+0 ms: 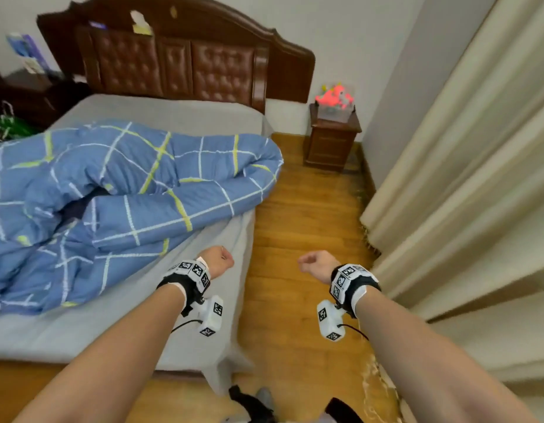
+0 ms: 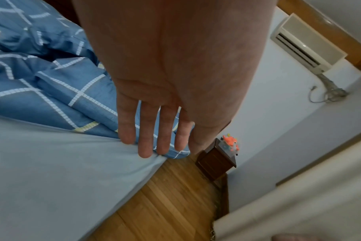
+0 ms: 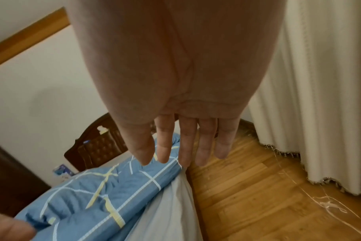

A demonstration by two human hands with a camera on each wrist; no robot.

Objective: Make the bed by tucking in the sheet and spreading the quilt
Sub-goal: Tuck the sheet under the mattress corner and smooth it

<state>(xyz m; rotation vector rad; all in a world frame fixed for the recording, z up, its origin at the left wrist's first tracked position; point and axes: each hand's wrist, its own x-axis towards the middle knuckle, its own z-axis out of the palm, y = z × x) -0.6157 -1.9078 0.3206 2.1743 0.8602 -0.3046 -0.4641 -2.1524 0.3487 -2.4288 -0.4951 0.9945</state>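
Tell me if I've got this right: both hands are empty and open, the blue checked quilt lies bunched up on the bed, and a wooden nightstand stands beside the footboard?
Nearly. The nightstand stands beside the headboard, not the footboard, as the head view shows. The rest holds: the left hand and right hand are empty with straight fingers, and the blue checked quilt lies bunched on the bed.

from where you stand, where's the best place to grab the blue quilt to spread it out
Probably the quilt's near folded edge, lying along the grey sheet just ahead of the left hand. Come from the foot-side corner, both open hands pinching that thick edge well apart; the right hand is over the floor. The rest is bunched up.
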